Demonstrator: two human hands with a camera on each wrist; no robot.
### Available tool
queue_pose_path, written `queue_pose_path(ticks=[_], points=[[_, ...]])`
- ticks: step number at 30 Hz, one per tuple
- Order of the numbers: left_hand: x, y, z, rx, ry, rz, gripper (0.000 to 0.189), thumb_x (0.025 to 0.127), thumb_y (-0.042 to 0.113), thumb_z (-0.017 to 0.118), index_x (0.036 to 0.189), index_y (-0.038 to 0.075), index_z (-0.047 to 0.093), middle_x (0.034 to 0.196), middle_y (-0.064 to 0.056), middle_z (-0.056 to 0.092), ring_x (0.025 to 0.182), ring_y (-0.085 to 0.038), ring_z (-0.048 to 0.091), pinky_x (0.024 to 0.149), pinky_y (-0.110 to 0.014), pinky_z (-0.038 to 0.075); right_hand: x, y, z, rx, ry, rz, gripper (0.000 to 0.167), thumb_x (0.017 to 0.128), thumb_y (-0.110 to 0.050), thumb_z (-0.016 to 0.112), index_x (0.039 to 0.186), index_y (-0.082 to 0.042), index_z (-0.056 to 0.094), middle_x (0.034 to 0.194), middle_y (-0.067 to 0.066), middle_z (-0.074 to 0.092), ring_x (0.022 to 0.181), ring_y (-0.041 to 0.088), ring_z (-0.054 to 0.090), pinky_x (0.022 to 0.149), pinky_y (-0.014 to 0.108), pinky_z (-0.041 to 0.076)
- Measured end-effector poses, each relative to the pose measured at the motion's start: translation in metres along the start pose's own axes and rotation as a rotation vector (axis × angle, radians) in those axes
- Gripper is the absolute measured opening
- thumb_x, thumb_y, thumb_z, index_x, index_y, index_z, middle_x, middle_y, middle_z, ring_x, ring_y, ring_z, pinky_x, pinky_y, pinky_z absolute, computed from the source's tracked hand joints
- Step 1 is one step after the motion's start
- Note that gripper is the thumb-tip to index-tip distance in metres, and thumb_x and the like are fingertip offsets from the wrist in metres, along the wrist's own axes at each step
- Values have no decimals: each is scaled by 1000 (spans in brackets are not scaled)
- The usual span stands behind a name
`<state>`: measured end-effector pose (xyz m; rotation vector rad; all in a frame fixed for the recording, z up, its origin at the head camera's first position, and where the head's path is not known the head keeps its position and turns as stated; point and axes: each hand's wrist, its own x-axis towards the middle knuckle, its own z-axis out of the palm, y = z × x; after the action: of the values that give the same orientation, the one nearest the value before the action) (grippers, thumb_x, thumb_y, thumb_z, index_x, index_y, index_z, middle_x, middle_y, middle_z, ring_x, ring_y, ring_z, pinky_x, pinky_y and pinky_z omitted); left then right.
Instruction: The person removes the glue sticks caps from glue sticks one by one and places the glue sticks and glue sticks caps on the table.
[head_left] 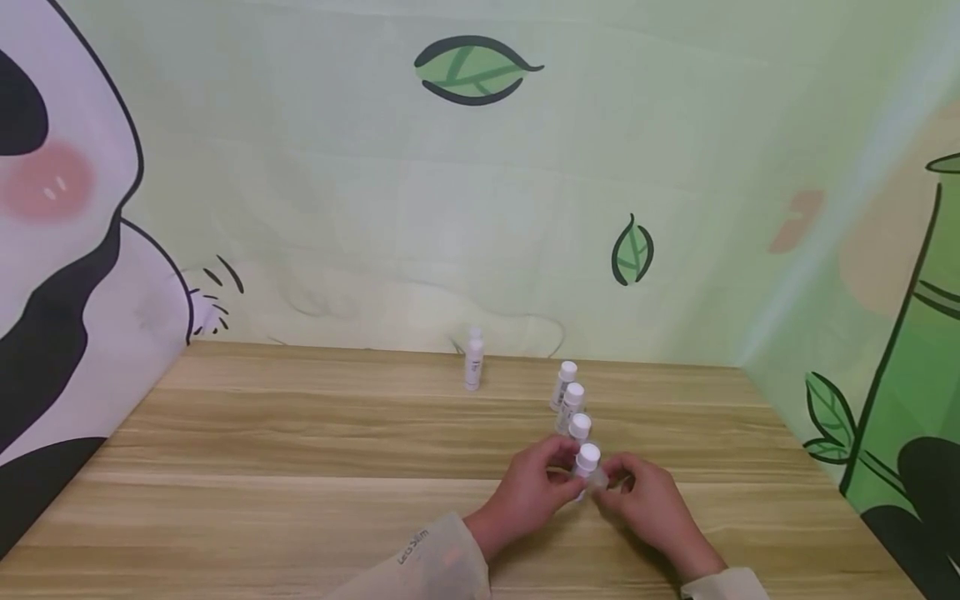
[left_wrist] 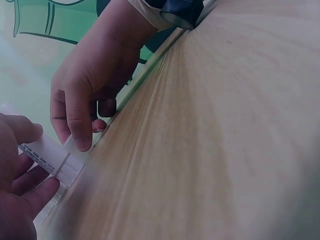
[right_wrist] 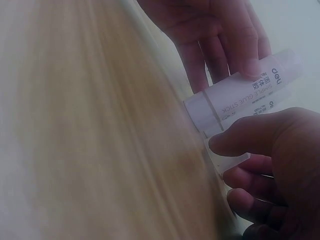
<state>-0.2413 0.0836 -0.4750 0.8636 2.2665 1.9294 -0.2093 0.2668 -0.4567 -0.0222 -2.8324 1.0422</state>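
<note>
My left hand (head_left: 528, 492) pinches a white glue stick (head_left: 588, 456) upright on the wooden table. In the right wrist view the glue stick (right_wrist: 250, 92) carries printed lettering, and the left hand's fingers (right_wrist: 245, 45) lie against its side. Close on its right, my right hand (head_left: 648, 500) pinches a small translucent cap (right_wrist: 227, 155) between thumb and fingers. This clear piece (left_wrist: 72, 147) also shows beside the stick in the left wrist view. Behind the held stick, more white glue sticks (head_left: 573, 400) stand in a line leading away; the hand partly hides the nearest.
Farther back and to the left, another glue stick (head_left: 473, 367) stands with a second one just behind it. The wooden table (head_left: 300, 433) ends at a printed cloth backdrop (head_left: 360, 208) with leaves and a panda.
</note>
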Motion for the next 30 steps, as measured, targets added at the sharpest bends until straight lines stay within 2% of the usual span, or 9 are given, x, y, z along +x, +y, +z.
queue_pose_path(ticks=[9,15,20,26,30], points=[[-1,2,0,-5,10,-19,32,83,7,74,112,10,62,105,-6,69,97,-9,64,86,-24,56,0,2,1,-7,-1,2,25,73,-15,79,94,-11,67,82,0,66,68,10,52,58,22,42],[-4,7,-1,-33,37,-39,28,85,12,72,111,9,62,103,-6,68,98,-12,65,85,-22,55,0,1,1,3,-4,0,24,73,-15,78,94,-11,68,83,0,67,68,9,52,59,22,42],[-5,8,-3,-11,56,-19,24,89,15,69,111,10,62,103,-5,67,96,-12,65,81,-20,55,0,1,0,-9,-11,-5,23,73,-16,78,93,-11,68,81,0,65,67,10,52,58,22,42],[-3,6,-7,14,77,-25,21,90,17,67,109,11,63,100,-2,67,91,-5,63,78,-19,54,1,1,1,-8,-15,-7,24,73,-16,78,94,-10,67,82,0,66,67,10,52,58,22,42],[-1,5,-11,36,95,-37,20,90,16,65,109,12,63,100,-1,67,91,-6,61,79,-20,54,0,1,0,-1,-16,-6,25,73,-16,79,95,-10,68,83,1,66,69,10,52,59,22,43]])
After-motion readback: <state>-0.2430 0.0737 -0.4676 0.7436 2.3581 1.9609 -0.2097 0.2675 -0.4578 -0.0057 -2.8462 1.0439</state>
